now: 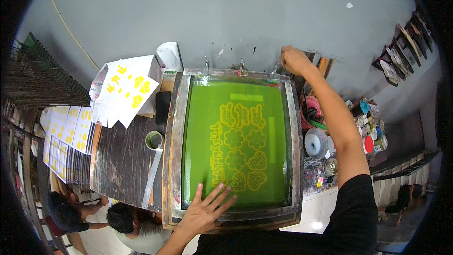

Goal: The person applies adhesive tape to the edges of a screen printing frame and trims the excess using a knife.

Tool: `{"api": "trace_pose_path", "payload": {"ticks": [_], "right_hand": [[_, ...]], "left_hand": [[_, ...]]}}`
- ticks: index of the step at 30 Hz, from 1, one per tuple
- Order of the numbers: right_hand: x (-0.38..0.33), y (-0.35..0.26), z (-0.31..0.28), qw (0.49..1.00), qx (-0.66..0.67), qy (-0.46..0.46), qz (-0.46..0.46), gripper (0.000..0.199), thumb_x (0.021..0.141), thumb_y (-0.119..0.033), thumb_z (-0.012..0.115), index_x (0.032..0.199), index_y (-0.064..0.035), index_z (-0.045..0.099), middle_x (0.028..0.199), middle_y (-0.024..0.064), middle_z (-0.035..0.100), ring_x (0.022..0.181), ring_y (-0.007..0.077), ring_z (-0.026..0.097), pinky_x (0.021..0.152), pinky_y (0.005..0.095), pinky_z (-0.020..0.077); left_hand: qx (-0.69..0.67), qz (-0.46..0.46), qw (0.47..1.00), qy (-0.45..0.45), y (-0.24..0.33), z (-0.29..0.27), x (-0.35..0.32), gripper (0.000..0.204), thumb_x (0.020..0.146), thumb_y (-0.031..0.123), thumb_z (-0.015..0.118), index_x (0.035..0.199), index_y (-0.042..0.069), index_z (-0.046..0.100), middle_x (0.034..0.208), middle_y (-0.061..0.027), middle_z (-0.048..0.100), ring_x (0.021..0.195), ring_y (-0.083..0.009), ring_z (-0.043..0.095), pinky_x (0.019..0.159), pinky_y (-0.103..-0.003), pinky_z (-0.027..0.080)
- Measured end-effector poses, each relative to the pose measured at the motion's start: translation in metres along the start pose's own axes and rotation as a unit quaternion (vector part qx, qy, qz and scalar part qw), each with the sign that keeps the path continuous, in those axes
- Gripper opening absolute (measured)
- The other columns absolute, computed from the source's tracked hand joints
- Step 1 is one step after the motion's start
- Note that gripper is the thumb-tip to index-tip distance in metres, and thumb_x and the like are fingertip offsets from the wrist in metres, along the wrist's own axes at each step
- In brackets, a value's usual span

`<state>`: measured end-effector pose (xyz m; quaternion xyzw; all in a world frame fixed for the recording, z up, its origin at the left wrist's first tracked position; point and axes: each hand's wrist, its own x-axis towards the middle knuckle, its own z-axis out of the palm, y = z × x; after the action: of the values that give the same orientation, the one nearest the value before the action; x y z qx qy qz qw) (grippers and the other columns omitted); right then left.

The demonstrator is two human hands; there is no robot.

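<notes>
A screen printing frame [295, 160] with green mesh [203, 113] lies flat before me. Flower and wavy outlines show yellowish on the mesh. My left hand [207, 210] is open, fingers spread over the mesh and frame at the near edge. My right hand [293, 60] reaches to the far right corner, by the wall. Its fingers are curled closed beside a metal clamp [275, 71]; what they hold, if anything, is hidden. Two more clamps, a left one [206, 65] and a middle one [242, 68], grip the far edge.
Left of the frame are a ruler [152, 172], an ink cup [154, 140], a dark phone-like slab [163, 107] and yellow-printed sheets [125, 92]. Jars and a spool-like roll [316, 143] crowd the right. Two other people [66, 211] [123, 219] are at lower left.
</notes>
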<state>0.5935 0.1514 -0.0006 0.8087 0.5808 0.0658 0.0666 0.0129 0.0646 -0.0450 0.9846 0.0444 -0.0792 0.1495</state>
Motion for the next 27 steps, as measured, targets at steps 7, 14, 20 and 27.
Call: {"api": "trace_pose_path", "payload": {"ticks": [7, 14, 20, 27], "right_hand": [[-0.008, -0.009, -0.019, 0.997, 0.003, -0.048, -0.068, 0.033, 0.078, 0.003, 0.062, 0.105, -0.0114, 0.076, 0.117, 0.0107, 0.061, 0.121, 0.0342, 0.057, 0.099, 0.0434, 0.0517], [-0.001, -0.022, -0.026, 0.997, -0.019, -0.064, -0.032, 0.022, 0.083, -0.009, 0.064, 0.101, -0.0044, 0.075, 0.114, 0.018, 0.067, 0.112, 0.0367, 0.065, 0.094, 0.0457, 0.0545], [0.0, -0.04, -0.002, 0.996, -0.039, -0.054, 0.055, 0.033, 0.092, -0.029, 0.061, 0.105, -0.0028, 0.076, 0.109, 0.0218, 0.074, 0.104, 0.0392, 0.071, 0.09, 0.048, 0.057], [0.015, -0.063, 0.009, 0.942, 0.139, -0.052, 0.3, 0.038, 0.096, -0.032, 0.058, 0.111, -0.0024, 0.076, 0.121, 0.0241, 0.071, 0.112, 0.04, 0.069, 0.098, 0.0472, 0.0542]], "left_hand": [[0.026, -0.014, 0.999, 0.029, 0.002, 0.008, -0.005, 0.107, 0.064, 0.041, 0.088, 0.158, 0.026, 0.04, 0.164, -0.0024, 0.037, 0.157, -0.0213, 0.023, 0.122, -0.071, 0.017], [-0.003, -0.032, 0.999, 0.014, 0.004, 0.003, -0.007, 0.103, 0.065, 0.038, 0.087, 0.157, 0.026, 0.042, 0.163, -0.0021, 0.039, 0.156, -0.0205, 0.024, 0.123, -0.071, 0.016], [-0.036, -0.037, 0.998, 0.036, 0.004, 0.005, -0.005, 0.096, 0.067, 0.03, 0.083, 0.155, 0.025, 0.045, 0.161, -0.0019, 0.042, 0.155, -0.0194, 0.028, 0.124, -0.069, 0.014], [-0.023, -0.041, 0.998, 0.034, 0.002, 0.006, -0.002, 0.094, 0.069, 0.03, 0.082, 0.155, 0.024, 0.045, 0.162, -0.0025, 0.041, 0.155, -0.0192, 0.028, 0.125, -0.068, 0.012]]}}
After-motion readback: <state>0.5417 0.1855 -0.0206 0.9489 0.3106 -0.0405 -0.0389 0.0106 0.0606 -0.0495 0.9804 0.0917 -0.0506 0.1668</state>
